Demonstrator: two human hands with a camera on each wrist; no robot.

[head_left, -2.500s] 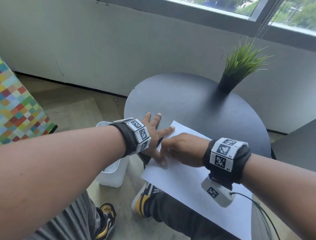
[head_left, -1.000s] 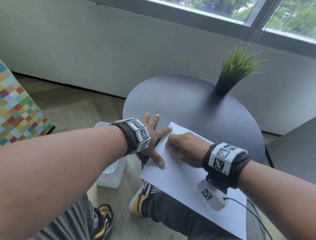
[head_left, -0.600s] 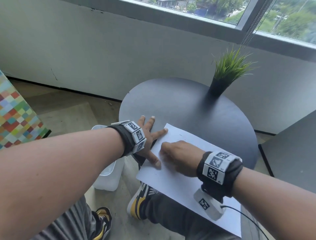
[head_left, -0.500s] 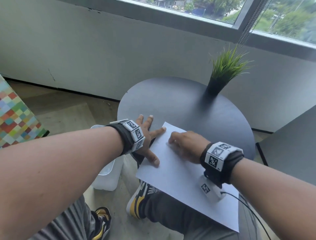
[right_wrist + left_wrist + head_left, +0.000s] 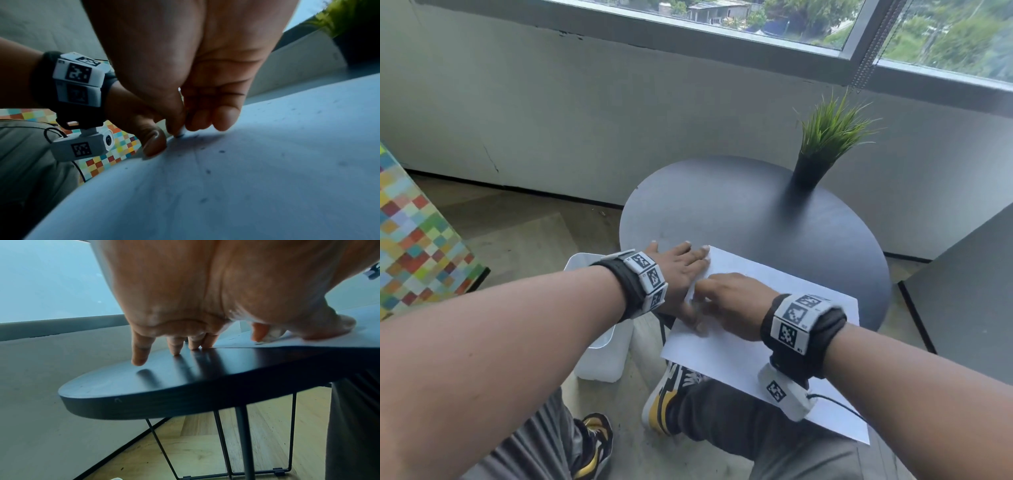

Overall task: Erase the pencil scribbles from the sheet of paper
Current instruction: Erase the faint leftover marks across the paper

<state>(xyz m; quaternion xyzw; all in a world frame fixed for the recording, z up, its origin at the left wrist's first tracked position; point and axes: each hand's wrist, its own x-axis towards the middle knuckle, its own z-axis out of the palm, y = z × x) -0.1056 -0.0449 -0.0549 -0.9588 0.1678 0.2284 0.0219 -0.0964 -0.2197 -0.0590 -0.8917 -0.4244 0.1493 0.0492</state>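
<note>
The left hand [image 5: 681,274] is spread flat at frame centre; an eraser [image 5: 182,132] is pinched by the right hand [image 5: 736,308] against the speck-dusted paper [image 5: 784,346].

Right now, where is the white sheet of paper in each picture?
Head view: white sheet of paper lies lower centre on the round black table, overhanging its near edge.
Left wrist view: a thin pale strip at the right, on the tabletop.
Right wrist view: it fills the lower right.
Shared landmark: the left hand's thumb pressing the sheet's edge.
</note>
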